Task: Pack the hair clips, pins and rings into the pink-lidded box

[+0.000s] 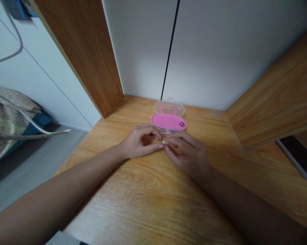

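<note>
Two bare hands meet on a wood-grain table (148,190), its surface smooth and streaked in honey and amber. The left hand (140,141) is curled, thumb and forefinger pinched toward the right hand (187,151), whose fingers close in from the other side; between the fingertips sits one small, pale object (164,143), too tiny to identify, gripped by both hands just above the tabletop.

Just beyond the knuckles lies one oval plastic case (169,121), open: a glossy pink base with a small dark ring mark near its right end, and a clear hinged lid (169,109) folded back toward the wall, a pink fitting showing through it.

Two plain white wall panels (219,51) rise behind, split by one thin dark seam. Wood-grain side panels flank the nook, one on each side. At the far right edge rests one flat dark slab with a pale rim, a phone or tablet (297,156). To the left, patterned bedding (7,115) and grey cables (28,131).
</note>
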`<state>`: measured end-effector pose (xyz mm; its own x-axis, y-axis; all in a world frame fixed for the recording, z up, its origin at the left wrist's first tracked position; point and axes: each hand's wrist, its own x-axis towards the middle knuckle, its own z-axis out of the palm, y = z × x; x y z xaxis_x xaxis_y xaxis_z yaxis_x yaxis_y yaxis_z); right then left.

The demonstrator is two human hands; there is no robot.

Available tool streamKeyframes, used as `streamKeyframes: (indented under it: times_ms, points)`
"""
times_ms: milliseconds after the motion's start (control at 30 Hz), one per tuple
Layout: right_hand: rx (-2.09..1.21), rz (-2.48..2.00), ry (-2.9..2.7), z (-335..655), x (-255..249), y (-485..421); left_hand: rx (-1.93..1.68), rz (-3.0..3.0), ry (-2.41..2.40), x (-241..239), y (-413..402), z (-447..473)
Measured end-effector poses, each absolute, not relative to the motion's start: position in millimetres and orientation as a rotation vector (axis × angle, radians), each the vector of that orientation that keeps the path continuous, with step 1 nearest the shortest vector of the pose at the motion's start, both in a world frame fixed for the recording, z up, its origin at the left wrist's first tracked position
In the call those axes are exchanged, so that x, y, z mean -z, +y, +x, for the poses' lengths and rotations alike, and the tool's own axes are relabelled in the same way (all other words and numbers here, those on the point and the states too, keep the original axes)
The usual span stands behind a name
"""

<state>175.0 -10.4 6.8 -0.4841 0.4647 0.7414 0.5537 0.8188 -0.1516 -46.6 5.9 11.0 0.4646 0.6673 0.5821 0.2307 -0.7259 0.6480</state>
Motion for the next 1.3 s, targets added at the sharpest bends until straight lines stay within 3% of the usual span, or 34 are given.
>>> streamKeyframes:
  times_ms: [300,800,1300]
  points:
    - [0.216,-0.76,-2.215,172.6,-8.9,-11.6,-1.19,2.315,0.65,-7.9,7.4,-43.9]
    - [-0.169,-0.826,-2.111,173.2,-4.2,-6.9,-1.268,2.335,0.783,-4.8,10.1,-47.4]
    - [-0.345,-0.766,-2.093,171.4,-5.6,-5.4,-1.266,2.446,0.657,-6.0,12.3,-46.9]
